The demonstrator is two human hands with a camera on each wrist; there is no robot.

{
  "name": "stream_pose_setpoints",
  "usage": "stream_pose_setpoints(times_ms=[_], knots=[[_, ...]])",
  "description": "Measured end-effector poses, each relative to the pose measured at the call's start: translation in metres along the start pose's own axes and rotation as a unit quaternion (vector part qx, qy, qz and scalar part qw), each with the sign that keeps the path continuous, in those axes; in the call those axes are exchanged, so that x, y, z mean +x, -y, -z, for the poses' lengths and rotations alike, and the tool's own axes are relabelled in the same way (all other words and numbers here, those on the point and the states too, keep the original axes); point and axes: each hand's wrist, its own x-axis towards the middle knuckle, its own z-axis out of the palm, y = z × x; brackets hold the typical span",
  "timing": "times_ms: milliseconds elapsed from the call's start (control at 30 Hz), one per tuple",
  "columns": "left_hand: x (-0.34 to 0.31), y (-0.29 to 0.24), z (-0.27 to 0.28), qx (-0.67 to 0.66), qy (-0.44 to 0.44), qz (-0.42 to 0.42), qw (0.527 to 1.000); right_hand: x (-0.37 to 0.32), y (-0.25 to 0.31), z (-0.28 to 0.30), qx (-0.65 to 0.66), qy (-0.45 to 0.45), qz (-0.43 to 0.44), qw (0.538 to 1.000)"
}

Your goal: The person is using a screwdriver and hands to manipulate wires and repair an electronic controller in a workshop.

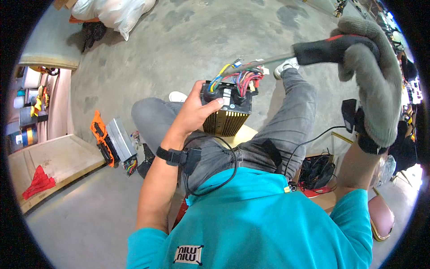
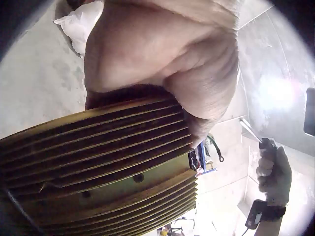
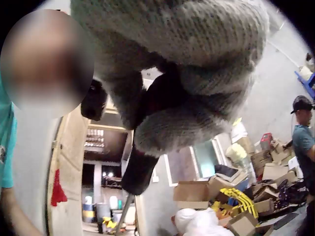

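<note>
My bare left hand [image 1: 190, 110] grips a finned metal controller box [image 1: 226, 122], thumb across the black end plate and fingers along its far side. Blue, yellow and red wires [image 1: 246, 83] with connectors come out of that end. Brass-coloured cooling fins [image 2: 98, 137] fill much of the left wrist view. In a grey knitted glove, my right hand [image 1: 376, 76] is raised at the upper right, curled round the black and red handle of a screwdriver [image 1: 313, 52]. Its long shaft points left, and the tip overlaps the wires in the head view. The right wrist view shows the handle [image 3: 140, 169] below the gloved fingers.
On the floor at left stand a silver finned box [image 1: 121, 139] and an orange-black object [image 1: 104, 136]. A wooden board [image 1: 67, 154] carries a red cloth [image 1: 39, 181]. White sacks [image 1: 112, 15] lie farther off. Another person [image 3: 302, 132] stands near piled cardboard boxes [image 3: 192, 191].
</note>
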Motion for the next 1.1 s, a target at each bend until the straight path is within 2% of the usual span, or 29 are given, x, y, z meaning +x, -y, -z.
stream_pose_setpoints(times_ms=[33,67,100,133,167,200,233,300,367,433,467,500,567,633,700,767,900,967,1033,1100], knots=[[-0.001,0.003,0.003,0.000,0.000,0.000,1.000,0.002,-0.008,0.001,0.021,-0.016,-0.012,1.000],[0.005,0.004,0.006,-0.019,0.008,0.014,1.000,-0.003,-0.037,0.001,0.152,-0.043,-0.039,0.987],[0.008,0.004,0.007,-0.038,0.008,0.033,0.999,-0.008,-0.075,-0.010,0.308,-0.074,-0.065,0.946],[0.007,0.002,0.005,-0.044,0.006,0.038,0.998,-0.010,-0.076,-0.013,0.339,-0.076,-0.080,0.934],[0.010,0.001,0.007,-0.036,0.008,0.036,0.999,-0.022,-0.119,-0.034,0.430,-0.126,-0.205,0.870],[0.012,0.003,0.007,-0.046,0.008,0.036,0.998,-0.025,-0.119,-0.044,0.571,-0.061,-0.272,0.772],[0.013,0.005,0.007,-0.060,0.006,0.036,0.998,-0.024,-0.117,-0.048,0.540,-0.093,-0.283,0.787],[0.016,0.005,0.009,-0.045,-0.001,0.045,0.998,-0.045,-0.138,-0.073,0.648,-0.064,-0.340,0.679],[0.017,0.003,0.008,-0.035,-0.004,0.052,0.998,-0.058,-0.163,-0.092,0.663,-0.091,-0.375,0.641],[0.023,0.001,0.005,-0.060,-0.007,0.050,0.997,-0.066,-0.145,-0.117,0.629,-0.109,-0.355,0.683],[0.023,0.000,0.005,-0.053,-0.005,0.056,0.997,-0.066,-0.144,-0.115,0.634,-0.106,-0.357,0.677],[0.025,0.000,0.005,-0.051,0.001,0.054,0.997,-0.067,-0.137,-0.117,0.613,-0.027,-0.329,0.718],[0.025,0.000,0.004,-0.069,-0.001,0.048,0.996,-0.068,-0.132,-0.128,0.565,0.061,-0.337,0.751],[0.028,0.008,0.006,-0.069,0.013,0.050,0.996,-0.082,-0.158,-0.167,0.527,0.111,-0.310,0.783],[0.024,0.008,0.005,-0.080,-0.031,0.059,0.995,-0.087,-0.159,-0.178,0.512,0.099,-0.326,0.788],[0.024,0.006,0.004,-0.072,-0.034,0.063,0.995,-0.084,-0.163,-0.183,0.426,0.179,-0.331,0.823],[0.022,0.004,0.004,-0.088,-0.022,0.061,0.994,-0.074,-0.142,-0.179,0.387,0.214,-0.339,0.831],[0.021,0.005,0.001,-0.116,-0.025,0.069,0.991,-0.080,-0.142,-0.191,0.403,0.092,-0.280,0.866],[0.016,0.008,0.002,-0.130,-0.031,0.073,0.988,-0.083,-0.147,-0.194,0.392,0.107,-0.274,0.872],[0.018,0.015,0.004,-0.146,-0.034,0.069,0.986,-0.076,-0.143,-0.186,0.359,0.223,-0.287,0.860]])
